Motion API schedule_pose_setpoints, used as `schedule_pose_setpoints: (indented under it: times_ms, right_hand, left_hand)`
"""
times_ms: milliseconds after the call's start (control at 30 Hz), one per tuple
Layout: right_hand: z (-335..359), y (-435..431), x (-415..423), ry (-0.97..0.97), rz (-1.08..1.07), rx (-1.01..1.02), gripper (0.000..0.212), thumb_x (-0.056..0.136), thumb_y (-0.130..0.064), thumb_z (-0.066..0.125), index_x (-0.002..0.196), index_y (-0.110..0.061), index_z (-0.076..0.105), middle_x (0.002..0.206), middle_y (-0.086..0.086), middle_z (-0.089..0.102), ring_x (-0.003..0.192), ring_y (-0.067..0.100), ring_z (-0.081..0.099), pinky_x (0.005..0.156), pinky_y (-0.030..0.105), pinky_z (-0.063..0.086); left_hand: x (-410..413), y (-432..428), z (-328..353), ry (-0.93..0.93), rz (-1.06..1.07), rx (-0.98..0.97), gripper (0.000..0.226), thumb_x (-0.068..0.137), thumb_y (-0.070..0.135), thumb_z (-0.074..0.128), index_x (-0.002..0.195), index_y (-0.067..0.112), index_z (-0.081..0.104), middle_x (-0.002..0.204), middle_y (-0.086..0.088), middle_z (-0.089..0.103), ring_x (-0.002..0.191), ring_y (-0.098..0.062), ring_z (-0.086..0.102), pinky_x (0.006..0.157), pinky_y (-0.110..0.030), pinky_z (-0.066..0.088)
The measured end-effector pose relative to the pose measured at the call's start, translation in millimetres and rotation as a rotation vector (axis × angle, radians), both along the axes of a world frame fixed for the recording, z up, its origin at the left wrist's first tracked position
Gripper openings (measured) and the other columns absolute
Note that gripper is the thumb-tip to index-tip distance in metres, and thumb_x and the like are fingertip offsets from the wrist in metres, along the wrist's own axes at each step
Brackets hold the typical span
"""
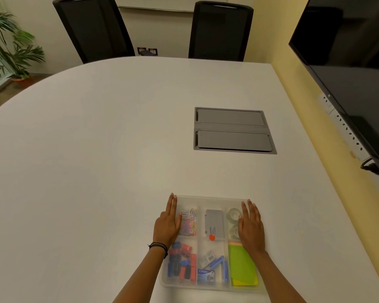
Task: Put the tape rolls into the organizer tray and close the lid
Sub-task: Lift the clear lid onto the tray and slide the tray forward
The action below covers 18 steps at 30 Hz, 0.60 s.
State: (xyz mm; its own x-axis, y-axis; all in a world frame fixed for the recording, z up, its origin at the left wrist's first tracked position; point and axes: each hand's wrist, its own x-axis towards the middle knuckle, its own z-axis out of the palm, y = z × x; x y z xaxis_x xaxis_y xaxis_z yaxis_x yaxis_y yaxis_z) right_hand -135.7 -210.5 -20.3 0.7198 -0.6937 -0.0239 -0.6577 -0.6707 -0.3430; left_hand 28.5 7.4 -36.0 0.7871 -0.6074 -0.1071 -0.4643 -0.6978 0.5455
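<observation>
A clear plastic organizer tray (208, 199) lies on the white table near its front edge, with a translucent lid lying flat over it. Through the lid I see two clear tape rolls (234, 221) in the far right compartment, one behind the other. My left hand (167, 221) rests flat on the lid's left side, fingers together and stretched out. My right hand (251, 226) rests flat on the lid's right side, partly covering the tape rolls. Neither hand grips anything.
Other compartments hold coloured paper clips (189, 221), a grey box (214, 224), red and blue binder clips (182, 263), staple boxes (212, 267) and green sticky notes (242, 265). A grey cable hatch (232, 130) sits in the table. Two black chairs (219, 31) stand behind; a screen (354, 73) hangs right.
</observation>
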Motion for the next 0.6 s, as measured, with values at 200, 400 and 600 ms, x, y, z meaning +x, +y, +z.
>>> schedule_pose_setpoints:
  times_ms: [200,400,600]
  right_hand:
    - [0.3,-0.9,-0.2,-0.101,-0.048,0.104,0.053,0.098,-0.014,0.044,0.146,-0.006,0.024,0.156,0.012,0.025,0.143,0.028,0.026,0.115,0.039,0.031]
    - [-1.5,-15.2,7.8,-0.366,-0.541,0.425,0.032,0.1,-0.013,0.041,0.118,0.007,0.057,0.118,0.027,0.061,0.111,0.042,0.057,0.09,0.044,0.048]
    - [5.0,-44.5,24.1,-0.567,-0.716,0.785,0.023,0.092,-0.015,0.059,0.104,0.004,0.066,0.114,0.026,0.065,0.089,0.022,0.054,0.078,0.033,0.044]
  left_hand:
    - [-2.5,-0.3,-0.8,0.025,0.062,-0.061,0.063,0.099,0.04,0.036,0.149,0.018,0.006,0.161,-0.005,0.009,0.117,-0.02,0.057,0.09,-0.03,0.055]
    - [-3.2,2.5,0.8,0.093,0.142,-0.123,0.062,0.099,0.037,0.038,0.149,0.015,0.009,0.152,-0.006,0.032,0.117,-0.022,0.057,0.093,-0.035,0.053]
    - [-2.0,3.9,-3.4,0.189,0.224,-0.211,0.053,0.097,0.041,0.041,0.144,0.022,0.025,0.135,-0.002,0.055,0.11,-0.022,0.063,0.093,-0.04,0.055]
